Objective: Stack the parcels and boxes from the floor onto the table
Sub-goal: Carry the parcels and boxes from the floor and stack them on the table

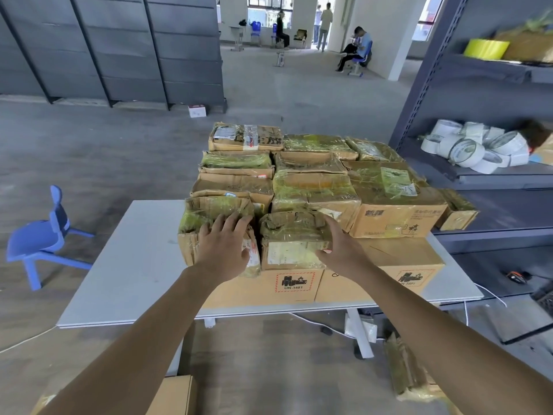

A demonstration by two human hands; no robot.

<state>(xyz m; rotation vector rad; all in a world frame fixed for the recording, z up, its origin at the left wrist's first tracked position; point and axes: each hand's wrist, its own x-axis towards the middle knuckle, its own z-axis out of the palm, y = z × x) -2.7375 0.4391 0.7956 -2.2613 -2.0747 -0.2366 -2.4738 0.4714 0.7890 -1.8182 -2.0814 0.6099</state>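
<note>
**Placement step, front row of the pile.** The left hand (224,247) lies flat on top of the tape-wrapped left parcel (209,214), fingers spread and fairly straight. The right hand (341,250) clasps the right edge of the small front parcel (290,235), with the thumb on its labelled face and the fingers round the side. The front parcel rests on a base carton (294,284) marked UN 3481, which stands on the table (125,265). It sits just beside the left parcel, and further parcels fill the rows behind.

This item is judged nearly seated. A wrapped floor parcel (404,375) and a plain floor carton (175,396) lie below the table's near edge, so work remains. The next move calls for letting go without disturbing the row, then stooping for one of these.
</note>
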